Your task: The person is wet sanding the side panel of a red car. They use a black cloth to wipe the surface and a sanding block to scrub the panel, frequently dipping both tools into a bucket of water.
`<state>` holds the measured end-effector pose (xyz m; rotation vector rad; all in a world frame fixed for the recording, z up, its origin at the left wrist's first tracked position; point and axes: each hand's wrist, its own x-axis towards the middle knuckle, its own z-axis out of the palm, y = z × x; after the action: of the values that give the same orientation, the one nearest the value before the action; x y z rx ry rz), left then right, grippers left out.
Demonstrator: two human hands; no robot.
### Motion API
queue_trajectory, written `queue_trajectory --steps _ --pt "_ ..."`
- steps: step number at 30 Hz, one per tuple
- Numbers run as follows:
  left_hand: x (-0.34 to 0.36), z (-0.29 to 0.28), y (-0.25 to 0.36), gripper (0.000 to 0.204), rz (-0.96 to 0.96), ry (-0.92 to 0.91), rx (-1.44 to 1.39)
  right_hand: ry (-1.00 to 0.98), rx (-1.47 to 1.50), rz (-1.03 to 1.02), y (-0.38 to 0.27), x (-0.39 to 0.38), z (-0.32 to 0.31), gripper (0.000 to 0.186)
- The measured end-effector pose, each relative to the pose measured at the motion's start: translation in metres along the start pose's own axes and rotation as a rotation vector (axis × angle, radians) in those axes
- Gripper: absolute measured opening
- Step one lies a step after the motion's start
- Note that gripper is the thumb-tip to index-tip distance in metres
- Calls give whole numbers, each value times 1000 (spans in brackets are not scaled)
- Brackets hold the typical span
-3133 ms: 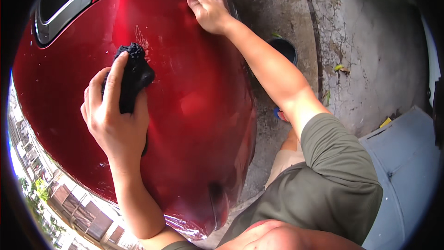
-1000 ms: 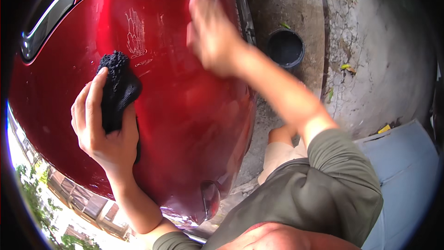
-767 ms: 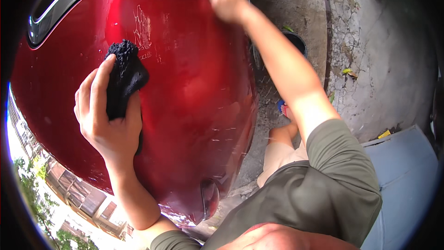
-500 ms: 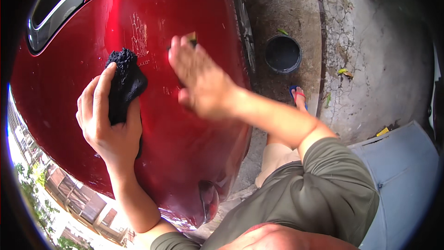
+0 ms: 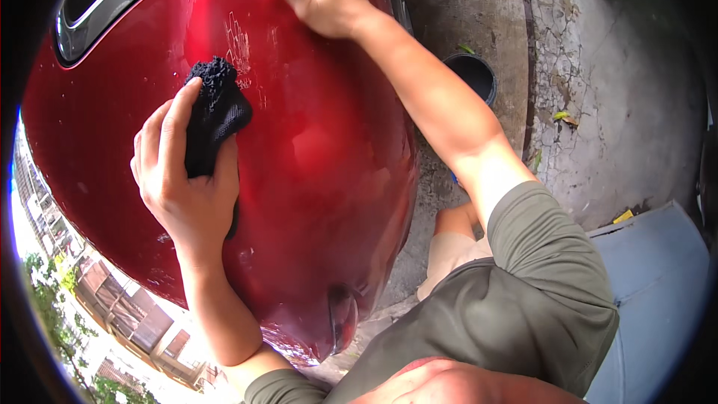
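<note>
A glossy red car body [image 5: 314, 202] fills the middle and left. Pale, streaky scuff marks [image 5: 238, 41] show on it between my hands. My left hand [image 5: 183, 172] is closed around a bunched black knit cloth [image 5: 217, 120] with a frayed, looped end, held at the panel. My right hand [image 5: 329, 0] lies against the red panel at the top edge, arm stretched out, thumb apart. A dark edge of something thin shows beside its fingers; most of it is hidden under the hand, and the fingertips are cut off by the frame.
A dark bucket [image 5: 473, 75] stands on the concrete right of the car, partly behind my right arm. Fallen leaves [image 5: 565, 117] lie on cracked concrete [image 5: 553, 52]. A pale grey-blue panel [image 5: 654, 277] is at lower right. A chrome-edged window [image 5: 97, 7] sits upper left, a lamp [image 5: 342, 318] below.
My right hand has slid forward over the panel, from near the scuff marks to the top edge. My left hand keeps its hold on the black cloth. The view has shifted slightly.
</note>
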<state>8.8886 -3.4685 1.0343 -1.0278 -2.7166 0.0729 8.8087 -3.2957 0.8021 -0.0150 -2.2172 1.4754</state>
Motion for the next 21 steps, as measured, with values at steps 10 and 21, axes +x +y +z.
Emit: queue_trajectory --steps 10,21 --pt "0 -2 -4 52 -7 37 -13 -37 78 -123 -56 -18 1 100" --pt "-2 5 -2 49 -41 83 -94 -10 -30 -187 -69 -36 7 95"
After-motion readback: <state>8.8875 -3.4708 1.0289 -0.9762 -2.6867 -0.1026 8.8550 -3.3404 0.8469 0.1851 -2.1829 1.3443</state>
